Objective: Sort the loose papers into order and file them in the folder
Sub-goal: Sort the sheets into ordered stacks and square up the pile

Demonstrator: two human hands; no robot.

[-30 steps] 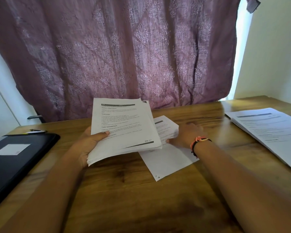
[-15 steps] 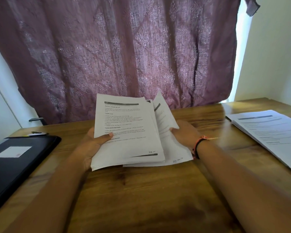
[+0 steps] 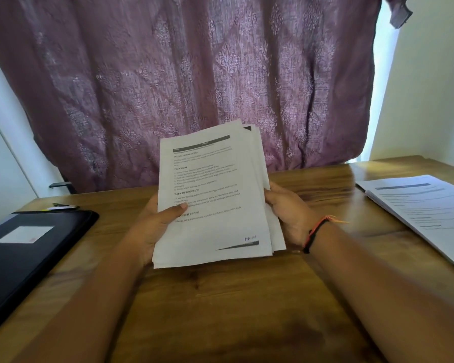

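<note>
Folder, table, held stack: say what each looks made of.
The folder looks like black faux leather or plastic: matte, soft sheen, rounded edge. The table looks like wood or wood-look laminate: brown grain, slight gloss. The stack is thin white printed paper, sheets fanning at the edges.

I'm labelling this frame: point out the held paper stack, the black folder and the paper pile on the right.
held paper stack (image 3: 210,197): head view, middle of the top sheet.
black folder (image 3: 32,263): head view, bare middle of its cover.
paper pile (image 3: 425,205): head view, top sheet's printed face.
</note>
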